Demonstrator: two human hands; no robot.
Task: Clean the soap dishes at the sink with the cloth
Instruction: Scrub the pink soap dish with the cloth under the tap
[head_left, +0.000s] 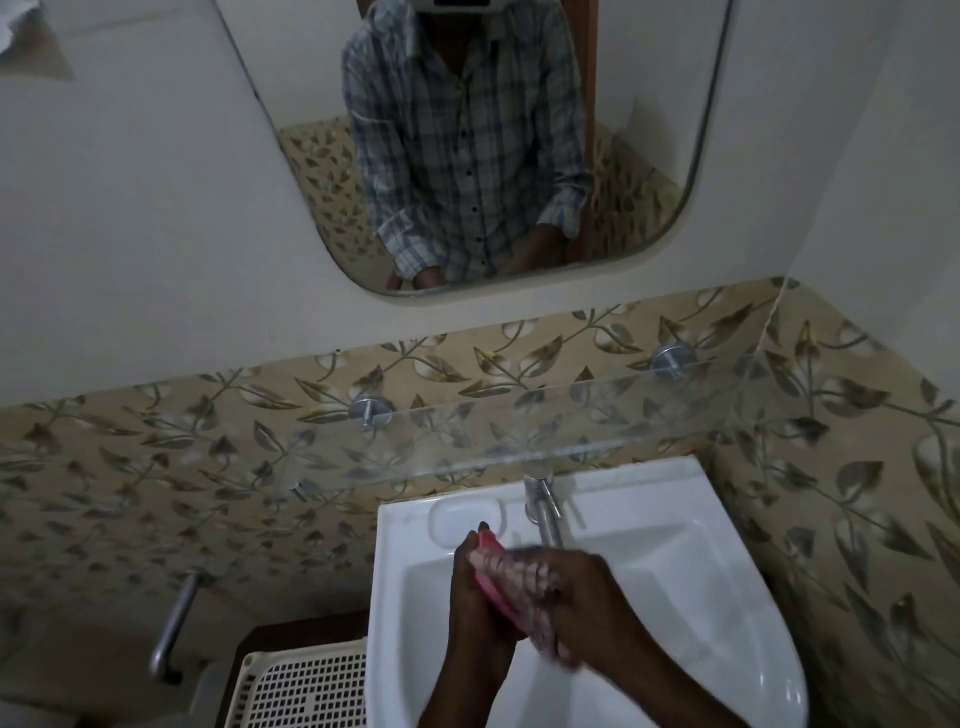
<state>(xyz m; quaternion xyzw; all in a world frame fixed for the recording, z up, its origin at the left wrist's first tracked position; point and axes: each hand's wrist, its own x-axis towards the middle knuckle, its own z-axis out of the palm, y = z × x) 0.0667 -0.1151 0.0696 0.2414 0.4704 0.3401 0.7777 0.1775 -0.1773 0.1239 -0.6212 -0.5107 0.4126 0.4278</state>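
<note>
Over the white sink (675, 582) my left hand (475, 597) grips a pink soap dish (496, 587), held on edge with its rim pointing up. My right hand (587, 592) presses a pale patterned cloth (530, 582) against the dish's face; the cloth is blurred and partly hidden by my fingers. A moulded soap recess (457, 514) in the sink's back left corner lies just beyond my left fingertips.
A chrome tap (543, 506) stands at the sink's back middle, right behind the hands. A glass shelf (597, 421) on two metal pegs hangs above it, under a mirror (649, 130). A cream perforated basket (306, 680) and a metal bar (174, 623) sit to the left.
</note>
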